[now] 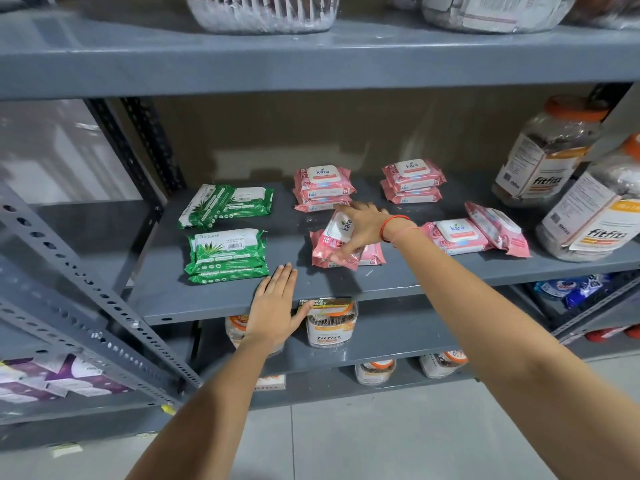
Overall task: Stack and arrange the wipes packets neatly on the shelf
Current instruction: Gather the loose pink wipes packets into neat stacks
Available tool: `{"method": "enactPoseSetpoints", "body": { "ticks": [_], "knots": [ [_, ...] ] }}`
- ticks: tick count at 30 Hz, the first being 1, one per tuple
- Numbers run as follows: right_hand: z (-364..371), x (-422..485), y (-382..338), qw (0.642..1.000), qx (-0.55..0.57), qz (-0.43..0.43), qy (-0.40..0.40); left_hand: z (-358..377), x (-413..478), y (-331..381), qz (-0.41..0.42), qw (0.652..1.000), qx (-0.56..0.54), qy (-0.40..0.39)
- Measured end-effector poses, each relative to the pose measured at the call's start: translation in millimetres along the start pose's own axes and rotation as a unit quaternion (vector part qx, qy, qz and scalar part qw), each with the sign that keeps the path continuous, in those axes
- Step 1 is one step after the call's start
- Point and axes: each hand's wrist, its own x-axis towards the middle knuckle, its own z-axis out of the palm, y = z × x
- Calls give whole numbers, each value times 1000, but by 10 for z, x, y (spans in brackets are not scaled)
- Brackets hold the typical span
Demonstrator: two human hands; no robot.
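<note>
Two bare forearms reach from the near side toward a grey metal shelf (221, 306). The left hand (273, 306) lies flat on the front edge of the shelf board, palm down, with the fingers straight and pressed close together; it holds nothing. Just beyond it, a stack of green Origami wipes packets (227, 256) sits near the front of the shelf. To the right of that stack, the right hand (363, 230), which wears a red thread band (389, 228) at the wrist, grips a pink Kara wipes packet (341, 230) and tilts it up on its edge; the fingers curl over the top and the thumb presses from below. Under it lies another pink packet (372, 256), flat on the shelf. Further right, two more pink packets (478, 235) lean against each other. At the back, I see a second green pile (227, 206), loosely laid, and two neat pink stacks (323, 188) and (412, 180). Big Fitfizz jars (550, 157) with orange lids stand at the right end.
</note>
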Motion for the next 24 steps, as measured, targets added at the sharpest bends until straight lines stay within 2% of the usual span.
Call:
{"method": "enactPoseSetpoints", "body": {
  "ticks": [4,6,8,13,18,24],
  "knots": [
    [-132,-43,148,994,58,-94,-17,13,4,-2,-2,1000,-1,4],
    [-118,-47,169,992,60,-106,-41,17,4,-7,-1,1000,-2,6],
    [-60,-50,160,993,66,-99,-28,20,5,-7,-1,1000,-8,10],
    [154,-101,10,996,19,5,87,30,-1,1,-5,1000,-4,11],
    [530,-184,-284,966,-23,103,236,29,-5,2,-4,1000,-7,12],
    [676,-212,-506,943,-11,181,281,22,-10,3,-2,1000,-9,20]
  ]
}}
